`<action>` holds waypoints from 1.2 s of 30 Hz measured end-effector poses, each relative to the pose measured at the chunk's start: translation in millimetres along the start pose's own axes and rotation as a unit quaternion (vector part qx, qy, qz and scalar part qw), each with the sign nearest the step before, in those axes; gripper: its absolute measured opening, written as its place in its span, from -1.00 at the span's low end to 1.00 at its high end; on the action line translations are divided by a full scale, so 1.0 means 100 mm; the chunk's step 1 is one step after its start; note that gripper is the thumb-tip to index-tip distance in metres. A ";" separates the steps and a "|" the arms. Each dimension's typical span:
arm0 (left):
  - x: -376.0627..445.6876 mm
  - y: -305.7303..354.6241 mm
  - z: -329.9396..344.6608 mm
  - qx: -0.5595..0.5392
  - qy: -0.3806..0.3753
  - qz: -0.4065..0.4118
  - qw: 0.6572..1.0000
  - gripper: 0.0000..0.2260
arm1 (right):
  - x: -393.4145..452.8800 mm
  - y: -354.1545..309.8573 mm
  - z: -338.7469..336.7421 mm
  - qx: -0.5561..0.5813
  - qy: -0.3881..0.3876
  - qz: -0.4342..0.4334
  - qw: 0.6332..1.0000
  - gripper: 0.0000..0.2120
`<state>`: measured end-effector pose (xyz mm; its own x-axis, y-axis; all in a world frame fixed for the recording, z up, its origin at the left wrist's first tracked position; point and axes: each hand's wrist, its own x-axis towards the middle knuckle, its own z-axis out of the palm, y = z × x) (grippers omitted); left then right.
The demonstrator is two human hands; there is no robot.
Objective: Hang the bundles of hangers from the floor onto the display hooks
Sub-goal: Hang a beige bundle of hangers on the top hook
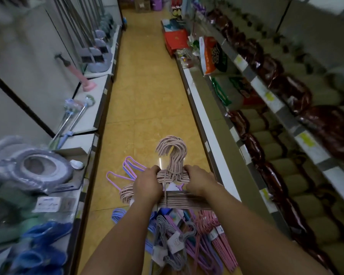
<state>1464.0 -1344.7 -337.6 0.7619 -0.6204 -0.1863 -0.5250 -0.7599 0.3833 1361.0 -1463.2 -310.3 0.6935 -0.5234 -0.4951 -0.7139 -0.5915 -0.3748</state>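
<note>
1. Pink bundle of hangers (172, 175) sits lower centre of frame, off the floor, held between both hands.
2. Left hand (147, 185) grips the bundle's left shoulder, fingers curled over the top wires. Right hand (200, 180) does the same on the right shoulder. Both closed round the bundle, not wide.
3. Key relation: the stacked hook ends (172, 148) stick up and away from the grip, toward frame centre, right between the two hands. Long axis of the bundle (the bottom bars) runs left-right across the frame, approx level, under the wrists.
4. So hooks lead and hands trail; neither hand looks nearer the hooks, roughly even.
5. Rest of the stock: more bundles (189, 241) (lilac, grey, pink) lie on the floor at bottom centre, just below the forearms; a loose purple hanger (117, 178) lies left of the left hand.
6. No display hooks I can make out w/ certainty; shelving (99, 90) runs along frame left, packed shelves (266, 92) along frame right.
7. Judgement: next move needs the hook ends turned toward whichever side has the pegs, keeping the stack squared so all the hooks catch together.
</note>
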 end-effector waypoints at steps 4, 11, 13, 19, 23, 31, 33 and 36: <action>-0.25 0.19 -0.59 -0.002 0.024 -0.022 0.999 -0.55 | -0.47 -0.32 -0.40 -0.131 0.133 -0.025 0.982 -0.55; -0.66 0.31 -1.70 -0.022 0.053 -0.039 0.998 -0.73 | -1.12 -0.96 -1.09 -0.119 0.205 -0.073 0.969 -0.65; -0.78 0.26 -1.93 -0.028 0.059 -0.044 0.997 -0.72 | -1.26 -1.15 -1.19 -0.116 0.196 -0.080 0.970 -0.62; -1.16 0.01 -2.38 -0.012 0.084 -0.084 0.993 -0.61 | -1.57 -1.62 -1.19 -0.119 0.156 -0.118 0.973 -0.61; -1.64 -0.21 -2.56 0.000 0.112 -0.134 0.985 -0.56 | -1.76 -1.90 -1.08 -0.137 0.120 -0.198 0.963 -0.60; -2.90 -0.54 -2.59 -0.056 0.168 -0.305 0.936 -0.72 | -2.35 -2.41 -0.53 -0.218 0.052 -0.367 0.903 -0.66; -3.28 -0.66 -2.54 -0.066 0.173 -0.354 0.917 -0.72 | -2.57 -2.54 -0.31 -0.232 0.028 -0.410 0.882 -0.65; -3.81 -0.87 -2.47 -0.083 0.185 -0.407 0.891 -0.66 | -2.94 -2.70 0.01 -0.250 -0.005 -0.458 0.853 -0.69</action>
<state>1313.0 -994.3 -76.3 0.9534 0.2530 -0.1646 0.2986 -0.8703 0.3916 1349.1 -1148.8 -64.6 0.9351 0.3040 -0.1819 0.2605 -0.9381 -0.2283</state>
